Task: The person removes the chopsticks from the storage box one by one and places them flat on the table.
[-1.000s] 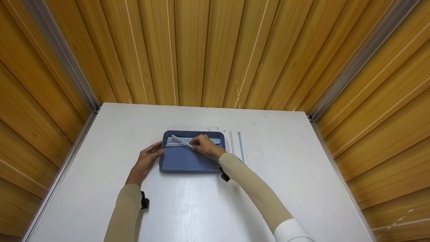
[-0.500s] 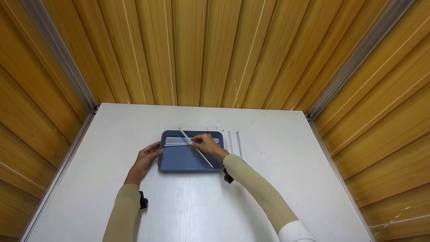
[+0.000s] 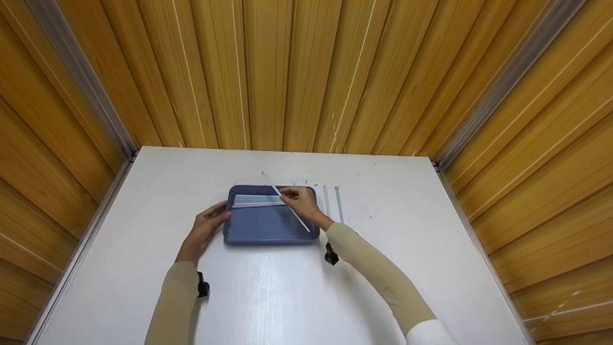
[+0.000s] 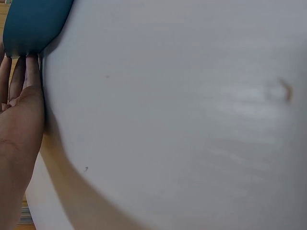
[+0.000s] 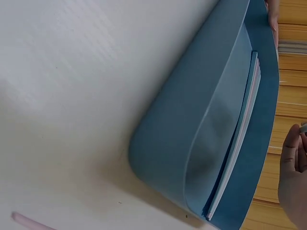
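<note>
A blue rectangular tray (image 3: 268, 241) sits on the white table, with several thin straws (image 3: 256, 200) in pale blue and pink lying side by side along its far side. My left hand (image 3: 207, 224) touches the tray's left end, its fingers fairly straight against the wall; the left wrist view shows the fingertips at the tray's edge. Over the tray's right part, my right hand (image 3: 299, 202) pinches a pale straw (image 3: 300, 222) near its middle between thumb and fingers. That straw slants, its far end beyond the tray's back rim. Only part of the right hand shows in the right wrist view.
To the right of the tray, a pinkish straw (image 3: 326, 199) and a light blue straw (image 3: 339, 203) lie on the table (image 3: 407, 239). Small dark marks dot the surface behind the tray. Wood-patterned walls (image 3: 268, 72) stand around the table.
My right hand has moved slightly right with the pinched straw, which has turned steeper and now reaches past the tray's back rim. My left hand stays at the tray's left end.
</note>
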A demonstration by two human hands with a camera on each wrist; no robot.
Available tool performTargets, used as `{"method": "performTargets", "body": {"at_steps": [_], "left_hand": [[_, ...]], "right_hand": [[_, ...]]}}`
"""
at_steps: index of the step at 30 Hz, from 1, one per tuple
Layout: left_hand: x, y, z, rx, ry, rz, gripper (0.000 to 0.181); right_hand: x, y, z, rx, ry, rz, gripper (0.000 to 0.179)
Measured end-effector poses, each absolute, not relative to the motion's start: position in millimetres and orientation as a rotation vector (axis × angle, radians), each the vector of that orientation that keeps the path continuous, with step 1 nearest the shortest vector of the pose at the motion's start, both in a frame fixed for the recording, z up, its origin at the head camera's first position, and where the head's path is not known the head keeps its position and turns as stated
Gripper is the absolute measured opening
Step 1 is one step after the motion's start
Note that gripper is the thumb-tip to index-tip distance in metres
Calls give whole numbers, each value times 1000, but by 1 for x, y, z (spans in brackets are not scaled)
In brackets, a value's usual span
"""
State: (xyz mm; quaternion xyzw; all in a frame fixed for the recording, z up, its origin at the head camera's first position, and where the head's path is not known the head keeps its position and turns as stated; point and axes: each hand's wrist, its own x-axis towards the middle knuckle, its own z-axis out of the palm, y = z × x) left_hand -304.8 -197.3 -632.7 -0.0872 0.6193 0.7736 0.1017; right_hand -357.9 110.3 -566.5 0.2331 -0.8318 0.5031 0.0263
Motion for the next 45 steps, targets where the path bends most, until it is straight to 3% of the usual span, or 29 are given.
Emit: {"method": "performTargets", "body": {"at_steps": [18,29,36,45], "left_hand": [[-302,-200,-629,-276,1830,2264,64],[-302,-201,-630,-289,1851,2251,64],[-304,-198,-628,-272,1844,2253,64],[-305,-199,-632,-275,1823,2246,66]], "right_hand": [[-345,159,-563,512,-2378,1695,23],[-315,196,-533,386,-2339,1750,21],[-310,234,-542,284,-2345,1677,21],[-328,279,-590,38,-2374,1619,22]]}}
